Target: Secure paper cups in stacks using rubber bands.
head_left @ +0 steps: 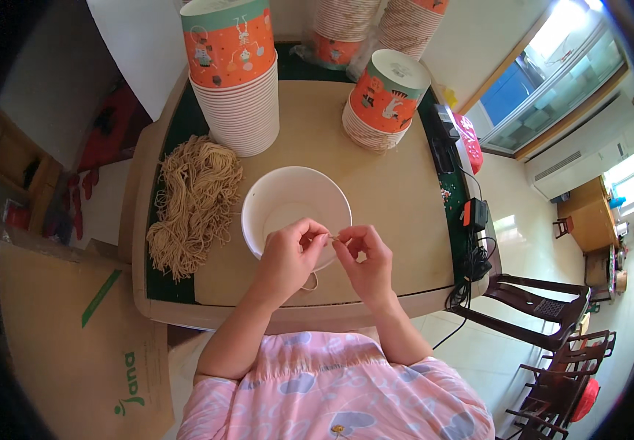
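Observation:
A white paper bucket (262, 202) stands on the table in front of me, its inside facing up. Over its near rim my left hand (288, 257) and my right hand (367, 264) meet, fingertips pinched on a thin beige cord. A loop of that cord (311, 284) hangs below the left hand, against the near side of the bucket. The fingers hide most of the cord. To the left of the bucket lies a big loose heap of beige cords (192, 205).
Behind the heap rises a tall upside-down stack of orange-printed paper buckets (236, 110). A shorter stack (386, 103) stands at the far right. Black cables with an adapter (476, 214) run along the right edge. A cardboard box (75, 345) is at left, a dark chair (544, 308) at right.

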A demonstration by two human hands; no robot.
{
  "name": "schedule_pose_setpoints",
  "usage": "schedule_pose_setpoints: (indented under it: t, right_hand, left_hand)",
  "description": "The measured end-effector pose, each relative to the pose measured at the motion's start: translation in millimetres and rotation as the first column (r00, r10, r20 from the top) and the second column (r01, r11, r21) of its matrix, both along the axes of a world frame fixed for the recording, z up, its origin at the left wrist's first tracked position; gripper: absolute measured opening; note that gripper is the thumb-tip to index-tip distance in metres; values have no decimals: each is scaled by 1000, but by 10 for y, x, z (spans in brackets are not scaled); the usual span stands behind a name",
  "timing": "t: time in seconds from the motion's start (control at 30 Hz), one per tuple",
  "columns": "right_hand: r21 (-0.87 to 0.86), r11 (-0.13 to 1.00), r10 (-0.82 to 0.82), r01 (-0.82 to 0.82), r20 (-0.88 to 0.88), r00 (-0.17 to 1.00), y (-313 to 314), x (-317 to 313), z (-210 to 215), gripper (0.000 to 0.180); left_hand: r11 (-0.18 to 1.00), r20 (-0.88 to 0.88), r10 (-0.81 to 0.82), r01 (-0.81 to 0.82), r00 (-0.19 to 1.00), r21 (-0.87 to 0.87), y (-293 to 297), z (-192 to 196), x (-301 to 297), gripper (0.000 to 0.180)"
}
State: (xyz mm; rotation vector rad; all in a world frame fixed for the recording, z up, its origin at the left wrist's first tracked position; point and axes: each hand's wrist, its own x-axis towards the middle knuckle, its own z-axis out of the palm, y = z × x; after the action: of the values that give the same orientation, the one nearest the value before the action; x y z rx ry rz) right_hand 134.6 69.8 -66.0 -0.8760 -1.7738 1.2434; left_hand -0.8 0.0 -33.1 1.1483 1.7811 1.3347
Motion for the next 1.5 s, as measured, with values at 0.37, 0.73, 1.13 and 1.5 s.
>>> schedule_pose_setpoints:
  t: [0.37, 0.73, 1.13, 1.5]
  right_hand:
    - [234, 972, -7, -10, 70, 998, 7, -39, 0, 9]
    - [247, 969, -24, 19, 17, 1000, 5, -30, -24, 7]
    - [259, 965, -33, 30, 6, 999, 7, -19, -53, 8]
    - [252, 967, -36, 33, 8, 999, 4, -31, -30, 11]
  left_hand:
    - [1000, 21, 3, -4, 1000, 31, 13, -29, 7, 10]
    - [994, -112, 23, -11, 993, 106, 38, -81, 25, 9]
    - [988, -154, 80, -58, 985, 140, 95, -115, 52, 11]
    - [998, -116, 17, -9, 993, 67, 91, -43, 39, 10]
